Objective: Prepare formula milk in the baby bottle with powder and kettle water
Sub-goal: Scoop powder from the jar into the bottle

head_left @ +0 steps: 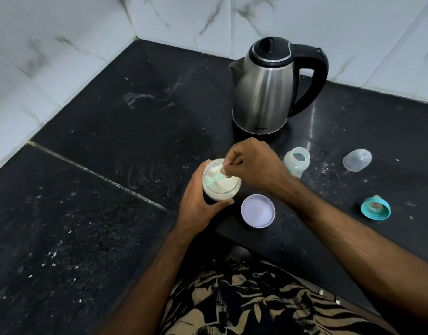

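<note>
Nearest to us is the patterned black-and-tan garment [244,303] at the bottom edge, with our two bare forearms reaching out above it over the black stone counter [92,180]. Moving from the left, our left hand [198,204] wraps its fingers and thumb around the side of the open powder jar [221,181], holding it upright near the counter's front edge; the jar is filled with pale formula powder. Over the jar's mouth our right hand [254,165] is curled, its fingertips pinching the handle of a small scoop [221,174] whose pale green bowl lies down in the powder. Just to the right of the jar and a little closer to us, the jar's lavender lid [258,211] lies flat on the counter, inner side up. Behind the hands stands the steel kettle [268,88] with its black lid closed, spout facing left and handle to the right. Right of our right hand the clear baby bottle [296,162] stands open, beside the wrist. Farther right the clear dome cap [357,159] lies on its side, and nearer us the teal collar with its teat [375,207] rests apart from the bottle.
</note>
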